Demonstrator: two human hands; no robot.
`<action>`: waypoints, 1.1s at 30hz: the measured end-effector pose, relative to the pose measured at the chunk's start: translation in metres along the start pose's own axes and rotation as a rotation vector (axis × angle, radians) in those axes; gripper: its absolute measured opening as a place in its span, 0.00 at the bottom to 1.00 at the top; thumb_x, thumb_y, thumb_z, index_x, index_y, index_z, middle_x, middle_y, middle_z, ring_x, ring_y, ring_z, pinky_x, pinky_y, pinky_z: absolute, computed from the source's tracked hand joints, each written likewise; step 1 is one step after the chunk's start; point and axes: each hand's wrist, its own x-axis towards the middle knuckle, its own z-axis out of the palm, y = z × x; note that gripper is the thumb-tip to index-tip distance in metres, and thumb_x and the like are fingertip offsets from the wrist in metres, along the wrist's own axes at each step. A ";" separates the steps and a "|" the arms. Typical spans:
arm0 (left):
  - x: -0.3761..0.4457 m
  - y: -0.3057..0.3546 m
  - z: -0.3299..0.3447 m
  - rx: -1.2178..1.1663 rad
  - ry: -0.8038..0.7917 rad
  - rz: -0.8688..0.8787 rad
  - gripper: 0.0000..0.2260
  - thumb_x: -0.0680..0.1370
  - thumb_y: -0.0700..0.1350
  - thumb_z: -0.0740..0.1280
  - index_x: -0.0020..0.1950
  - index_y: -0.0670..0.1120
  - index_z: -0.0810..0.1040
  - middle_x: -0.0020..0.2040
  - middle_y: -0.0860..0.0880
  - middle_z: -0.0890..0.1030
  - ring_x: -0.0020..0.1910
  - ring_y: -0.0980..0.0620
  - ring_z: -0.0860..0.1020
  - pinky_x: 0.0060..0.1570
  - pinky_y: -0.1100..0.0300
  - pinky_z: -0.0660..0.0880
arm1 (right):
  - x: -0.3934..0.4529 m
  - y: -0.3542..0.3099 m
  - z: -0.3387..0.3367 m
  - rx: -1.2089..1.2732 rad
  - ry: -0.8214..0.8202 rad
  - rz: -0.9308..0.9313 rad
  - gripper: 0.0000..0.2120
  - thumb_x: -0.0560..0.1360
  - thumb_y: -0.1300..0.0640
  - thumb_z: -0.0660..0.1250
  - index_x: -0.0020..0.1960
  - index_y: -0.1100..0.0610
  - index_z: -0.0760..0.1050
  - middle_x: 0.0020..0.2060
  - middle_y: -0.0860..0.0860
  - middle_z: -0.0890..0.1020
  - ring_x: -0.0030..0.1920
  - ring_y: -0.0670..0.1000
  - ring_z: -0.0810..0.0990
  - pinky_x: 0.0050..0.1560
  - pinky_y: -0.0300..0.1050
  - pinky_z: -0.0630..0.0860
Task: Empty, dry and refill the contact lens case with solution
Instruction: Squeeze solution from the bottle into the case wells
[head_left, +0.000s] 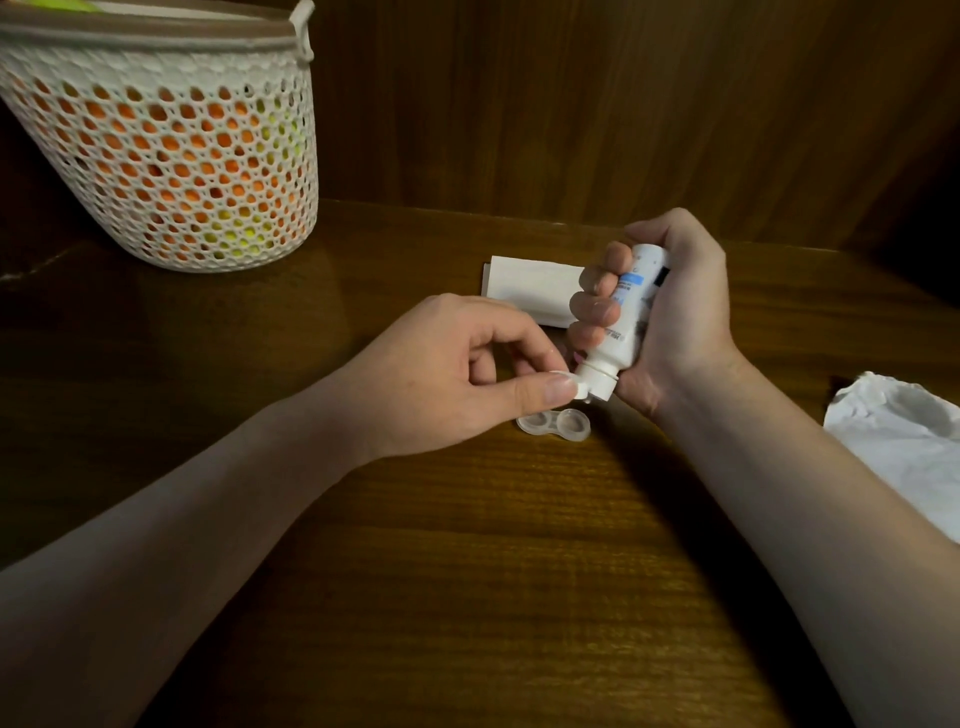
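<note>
Solution bottle tipped cap-down over the open lens case on the surface.
Bottle is wrapped tight in the right hand grip, flip cap pinched by the left hand; blue label print too blurry to be read.

one bottle, one case, one basket

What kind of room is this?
Probably somewhere at home, though I can't tell which room. There is a dark wooden table against wood panelling, a white mesh basket, and a contact lens case.
</note>
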 end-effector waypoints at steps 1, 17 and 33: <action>0.000 -0.001 0.000 0.006 -0.002 -0.002 0.07 0.79 0.53 0.75 0.54 0.54 0.87 0.40 0.53 0.84 0.28 0.51 0.72 0.25 0.66 0.65 | 0.000 0.001 0.000 -0.001 -0.003 0.011 0.17 0.78 0.52 0.60 0.31 0.54 0.69 0.27 0.50 0.70 0.23 0.47 0.67 0.25 0.38 0.68; 0.000 0.000 -0.001 -0.019 -0.011 -0.028 0.06 0.79 0.53 0.75 0.54 0.54 0.87 0.38 0.49 0.83 0.28 0.47 0.72 0.24 0.63 0.65 | 0.003 0.004 0.002 -0.006 0.007 0.012 0.17 0.77 0.52 0.59 0.30 0.54 0.69 0.27 0.50 0.69 0.22 0.48 0.65 0.24 0.38 0.66; 0.000 0.003 -0.001 -0.024 -0.011 -0.032 0.07 0.78 0.53 0.75 0.54 0.54 0.87 0.38 0.50 0.84 0.28 0.47 0.72 0.24 0.64 0.65 | 0.003 0.003 0.002 -0.021 -0.012 -0.004 0.17 0.77 0.53 0.59 0.30 0.54 0.68 0.26 0.50 0.68 0.21 0.48 0.66 0.24 0.37 0.67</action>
